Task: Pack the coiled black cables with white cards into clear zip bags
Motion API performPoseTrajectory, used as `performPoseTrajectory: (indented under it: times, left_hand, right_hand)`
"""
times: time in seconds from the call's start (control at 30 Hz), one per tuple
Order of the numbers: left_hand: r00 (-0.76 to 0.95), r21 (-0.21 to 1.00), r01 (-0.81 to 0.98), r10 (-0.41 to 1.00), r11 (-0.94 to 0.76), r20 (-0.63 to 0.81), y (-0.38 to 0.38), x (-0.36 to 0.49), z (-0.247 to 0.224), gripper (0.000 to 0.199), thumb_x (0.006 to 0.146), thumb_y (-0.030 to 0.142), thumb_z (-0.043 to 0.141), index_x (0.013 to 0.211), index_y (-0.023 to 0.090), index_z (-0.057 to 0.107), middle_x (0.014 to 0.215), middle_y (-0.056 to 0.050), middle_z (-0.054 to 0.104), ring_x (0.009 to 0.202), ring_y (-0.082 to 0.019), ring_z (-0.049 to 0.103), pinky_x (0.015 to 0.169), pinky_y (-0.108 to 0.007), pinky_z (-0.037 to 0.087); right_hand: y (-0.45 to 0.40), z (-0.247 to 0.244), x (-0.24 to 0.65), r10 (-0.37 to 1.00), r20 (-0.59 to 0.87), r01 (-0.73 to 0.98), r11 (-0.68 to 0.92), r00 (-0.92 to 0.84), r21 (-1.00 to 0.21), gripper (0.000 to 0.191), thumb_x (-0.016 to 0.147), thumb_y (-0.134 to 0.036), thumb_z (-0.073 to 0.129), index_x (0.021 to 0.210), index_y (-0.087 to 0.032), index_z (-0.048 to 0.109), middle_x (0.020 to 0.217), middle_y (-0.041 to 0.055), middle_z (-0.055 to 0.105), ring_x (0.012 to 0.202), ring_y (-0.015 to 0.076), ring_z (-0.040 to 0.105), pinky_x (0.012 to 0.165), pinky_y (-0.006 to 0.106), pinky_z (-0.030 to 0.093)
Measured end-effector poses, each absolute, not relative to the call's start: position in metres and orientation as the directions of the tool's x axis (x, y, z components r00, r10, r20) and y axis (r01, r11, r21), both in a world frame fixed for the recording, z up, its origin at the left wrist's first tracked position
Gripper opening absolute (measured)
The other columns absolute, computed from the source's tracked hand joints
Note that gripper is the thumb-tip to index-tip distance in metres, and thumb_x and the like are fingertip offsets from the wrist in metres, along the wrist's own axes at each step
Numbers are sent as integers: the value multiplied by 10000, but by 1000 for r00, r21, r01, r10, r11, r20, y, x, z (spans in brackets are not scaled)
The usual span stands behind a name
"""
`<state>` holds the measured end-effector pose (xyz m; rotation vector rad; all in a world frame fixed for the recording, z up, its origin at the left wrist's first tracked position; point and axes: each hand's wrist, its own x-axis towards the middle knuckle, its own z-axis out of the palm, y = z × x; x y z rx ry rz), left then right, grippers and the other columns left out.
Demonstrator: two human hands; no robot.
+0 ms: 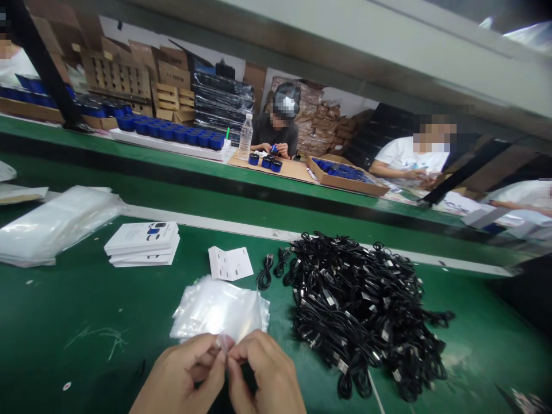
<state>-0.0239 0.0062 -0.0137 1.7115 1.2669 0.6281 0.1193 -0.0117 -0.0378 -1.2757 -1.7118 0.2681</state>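
Observation:
My left hand [183,374] and my right hand [264,372] meet at the bottom centre, fingertips pinched together. Between them is the edge of a small clear plastic bag [223,344]; most of it is hidden by my fingers. Just beyond lies a loose stack of clear plastic bags [215,307]. A folded white leaflet [231,263] stands partly opened behind the stack. Beside it rest two coiled black cables, one nearer [265,272] and one farther [282,261]. To the right spreads a large heap of black USB cables [357,310].
A pile of printed leaflets [142,246] and a big bundle of clear bags [56,224] sit at left on the green table [142,310]. Across a raised ledge, people work near trays of blue round items [172,133] and a water bottle [245,138]. A beam hangs overhead.

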Motion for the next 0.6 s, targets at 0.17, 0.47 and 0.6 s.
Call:
performPoseTrajectory:
  times: [0.17, 0.47, 0.6]
  left_hand:
    - [359, 784, 569, 933, -248, 34, 6, -21, -24, 285, 916, 364, 423, 708, 234, 568, 627, 50, 665, 553, -97, 650, 521, -132, 483]
    - [301, 599, 636, 872, -486, 387, 10, -22, -36, 333, 909, 247, 412, 581, 223, 469, 491, 83, 545, 416, -60, 535, 449, -134, 399]
    - [227, 581, 671, 874, -461, 430, 10, -28, -39, 340, 873, 230, 431, 533, 220, 422, 449, 78, 461, 381, -69, 470, 425, -162, 363]
  right_hand:
    - [-16, -46, 115, 778, 627, 839, 369, -43, -400, 208, 817, -114, 421, 954, -185, 561, 755, 47, 664, 628, 201, 630, 589, 293, 470]
    - [-1, -31, 110, 741, 663, 853, 412, -108, -322, 279, 853, -110, 392, 642, -219, 539, 487, -21, 538, 418, 163, 494, 516, 289, 328]
    - [11, -15, 116, 793, 609, 902, 275, -16, -334, 232, 795, -94, 420, 649, -210, 558, 509, 5, 579, 455, 182, 533, 511, 292, 307]
